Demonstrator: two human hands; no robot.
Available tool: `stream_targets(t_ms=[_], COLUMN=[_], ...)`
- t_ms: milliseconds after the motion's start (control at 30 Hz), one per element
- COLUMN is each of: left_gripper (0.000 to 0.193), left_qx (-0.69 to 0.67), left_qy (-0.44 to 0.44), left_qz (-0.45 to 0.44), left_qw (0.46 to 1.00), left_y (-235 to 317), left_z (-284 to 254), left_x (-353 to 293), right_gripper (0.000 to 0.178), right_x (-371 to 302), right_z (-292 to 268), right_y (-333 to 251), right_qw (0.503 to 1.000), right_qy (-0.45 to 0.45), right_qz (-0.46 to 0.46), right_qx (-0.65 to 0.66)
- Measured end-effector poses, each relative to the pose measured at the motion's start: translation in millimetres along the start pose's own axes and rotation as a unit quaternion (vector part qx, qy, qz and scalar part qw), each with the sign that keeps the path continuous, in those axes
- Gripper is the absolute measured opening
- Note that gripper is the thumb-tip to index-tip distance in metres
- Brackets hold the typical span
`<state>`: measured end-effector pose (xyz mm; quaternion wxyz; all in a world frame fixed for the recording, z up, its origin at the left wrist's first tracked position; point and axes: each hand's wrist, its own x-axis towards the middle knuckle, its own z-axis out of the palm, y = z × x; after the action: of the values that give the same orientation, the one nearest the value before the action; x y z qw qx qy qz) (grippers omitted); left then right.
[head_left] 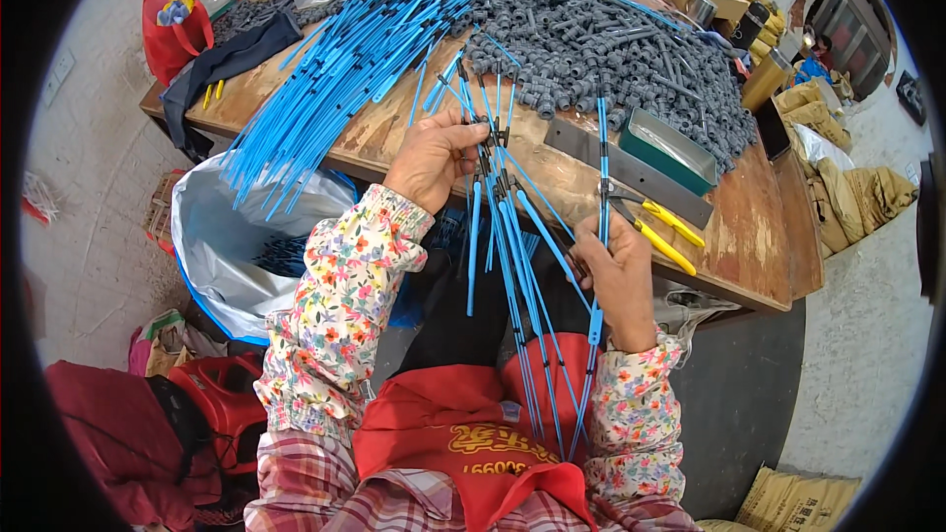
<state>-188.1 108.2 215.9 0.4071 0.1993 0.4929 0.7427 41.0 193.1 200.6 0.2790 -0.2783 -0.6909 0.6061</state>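
Note:
My left hand is closed at the table's front edge, thumb and fingers pinching a loose bundle of thin blue rods with black joints. The rods fan out below it over my lap. To the right, my right hand is closed around a single long blue-and-black rod, which stands nearly upright and runs down past the fingers. Yellow-handled pliers lie just beyond that hand. A large heap of grey ribbed plastic fittings covers the table behind, and many more blue rods lie to the left.
The wooden table carries a dark metal bar and a green open box. A silver-lined bag stands open at the left, under overhanging rods. A red bag hangs beyond it. Sacks are stacked at right.

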Motion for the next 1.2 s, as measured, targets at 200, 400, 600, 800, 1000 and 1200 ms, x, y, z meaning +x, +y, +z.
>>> stream_targets(t_ms=[200,400,600,800,1000,1200], left_gripper=[0.007,0.005,0.005,0.007,0.014,0.016], left_qx=[-0.037,-0.013,0.042,0.013,-0.047,0.019], left_qy=[-0.049,-0.068,-0.054,-0.09,-0.126,-0.1], left_qz=[0.03,0.015,0.043,0.048,0.026,0.045], left_qw=[0.998,0.997,0.997,0.995,0.991,0.994], left_y=[0.4,1.4,12.9,14.3,12.6,8.2], left_z=[-8.0,-1.2,18.8,3.3,-1.7,-0.6], left_x=[3.6,4.0,-9.1,-9.7,-9.1,-8.3], right_gripper=[0.01,0.021,0.024,0.021,0.018,0.017], right_x=[7.4,54.6,86.8,88.1,87.9,88.8], right_z=[-22.9,-4.8,39.3,39.4,40.0,35.3], right_y=[-22.3,-46.4,-51.5,-51.6,-42.6,-33.7], right_qw=[0.999,0.998,0.984,0.983,0.98,0.979], right_qy=[0.031,-0.023,-0.127,-0.155,-0.158,-0.145], right_qz=[0.021,-0.041,-0.113,-0.023,-0.03,-0.051], right_qx=[0.018,-0.044,-0.057,0.1,0.119,0.137])
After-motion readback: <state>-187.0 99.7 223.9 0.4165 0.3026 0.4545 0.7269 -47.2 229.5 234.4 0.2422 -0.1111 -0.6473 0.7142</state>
